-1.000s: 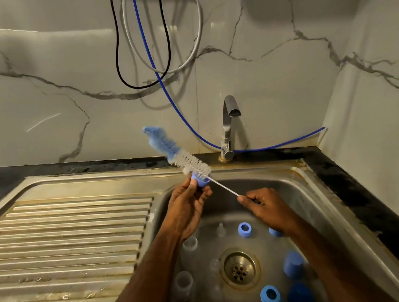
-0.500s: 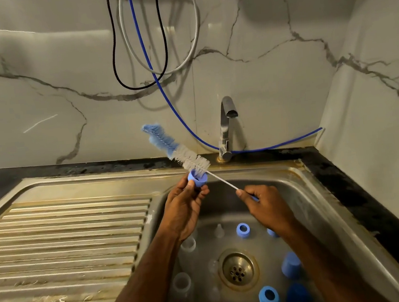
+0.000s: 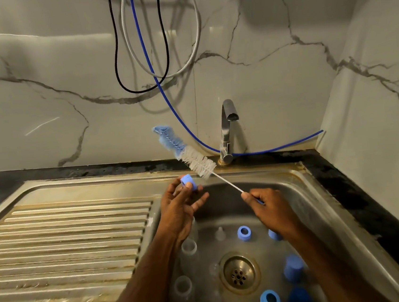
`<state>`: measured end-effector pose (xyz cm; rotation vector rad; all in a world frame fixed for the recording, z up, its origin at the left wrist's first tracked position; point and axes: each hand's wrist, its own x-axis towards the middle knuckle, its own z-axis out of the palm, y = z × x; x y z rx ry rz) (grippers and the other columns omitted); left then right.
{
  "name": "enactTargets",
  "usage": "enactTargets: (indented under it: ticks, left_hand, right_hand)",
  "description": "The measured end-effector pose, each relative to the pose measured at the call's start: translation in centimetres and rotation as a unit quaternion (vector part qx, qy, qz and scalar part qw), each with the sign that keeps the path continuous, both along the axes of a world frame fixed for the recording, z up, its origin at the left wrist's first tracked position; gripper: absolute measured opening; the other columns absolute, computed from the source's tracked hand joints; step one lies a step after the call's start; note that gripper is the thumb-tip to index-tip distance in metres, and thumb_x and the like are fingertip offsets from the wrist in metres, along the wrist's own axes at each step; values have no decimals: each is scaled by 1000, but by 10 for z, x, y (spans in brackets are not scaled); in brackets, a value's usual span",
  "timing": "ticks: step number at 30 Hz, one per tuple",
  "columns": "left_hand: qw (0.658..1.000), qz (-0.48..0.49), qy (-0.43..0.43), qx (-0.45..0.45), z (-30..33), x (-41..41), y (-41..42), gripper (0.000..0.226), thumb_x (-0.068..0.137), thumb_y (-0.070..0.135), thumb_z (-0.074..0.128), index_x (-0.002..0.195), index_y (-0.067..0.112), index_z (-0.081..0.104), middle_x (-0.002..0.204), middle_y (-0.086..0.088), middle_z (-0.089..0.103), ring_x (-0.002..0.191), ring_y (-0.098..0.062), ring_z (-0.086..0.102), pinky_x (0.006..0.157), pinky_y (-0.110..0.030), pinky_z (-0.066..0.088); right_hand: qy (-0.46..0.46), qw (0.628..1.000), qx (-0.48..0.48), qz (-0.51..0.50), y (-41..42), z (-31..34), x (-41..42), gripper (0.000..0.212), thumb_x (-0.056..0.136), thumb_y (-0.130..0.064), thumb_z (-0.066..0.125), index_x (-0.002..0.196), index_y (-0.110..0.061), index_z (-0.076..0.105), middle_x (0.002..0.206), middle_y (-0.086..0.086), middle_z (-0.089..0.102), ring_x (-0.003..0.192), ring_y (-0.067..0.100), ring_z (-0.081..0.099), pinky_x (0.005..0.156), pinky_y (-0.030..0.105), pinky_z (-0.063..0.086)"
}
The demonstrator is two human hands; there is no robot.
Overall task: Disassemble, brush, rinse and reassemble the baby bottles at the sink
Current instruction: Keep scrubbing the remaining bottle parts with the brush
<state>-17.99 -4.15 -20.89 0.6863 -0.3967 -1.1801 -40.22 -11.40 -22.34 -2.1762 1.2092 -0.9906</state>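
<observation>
No brand, label or writing could be read on anything in view. The left hand (image 3: 180, 209) held a small blue bottle ring (image 3: 188, 182) above the back-left edge of the sink basin (image 3: 322, 202), its grip a pinch of thumb and fingertips on the ring while the other fingers lay stretched out. The ring was a short, open, pale blue collar, tilted with its hole facing up and left. The right hand (image 3: 271, 207) had a clenched grip on the blue handle end of the bottle brush (image 3: 195, 159), whose thin white wire stem ran up and left over the basin. The brush head had white bristles nearest the stem and a frayed blue tip beyond; the white bristles sat just beside the ring, up and to its right, apart from it.

Down in the basin, around the drain strainer (image 3: 239, 273), lay the other bottle parts: a blue ring (image 3: 244, 233) behind the drain, another blue ring (image 3: 270, 300) in front of it, a blue cap (image 3: 293, 267) to its right and a darker blue cap (image 3: 299, 300) in front of that. A clear teat (image 3: 219, 233) stood behind the drain, and two clear bottles (image 3: 188, 248) lay to its left. The tap (image 3: 227, 130) rose behind the basin, with a blue hose (image 3: 177, 113) hanging down the marble wall beside it, and the ribbed drainboard (image 3: 67, 238) lay left of the basin
</observation>
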Motion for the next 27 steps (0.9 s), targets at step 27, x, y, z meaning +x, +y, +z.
enactTargets:
  ticks: [27]
  left_hand:
    - [985, 102, -135, 7, -2, 8, 1, 42, 72, 13, 77, 112, 5, 68, 104, -16, 75, 94, -26, 74, 80, -34, 63]
  right_hand:
    - [75, 997, -4, 37, -2, -6, 1, 45, 99, -41, 56, 60, -20, 50, 52, -7, 45, 52, 6, 43, 54, 29, 38]
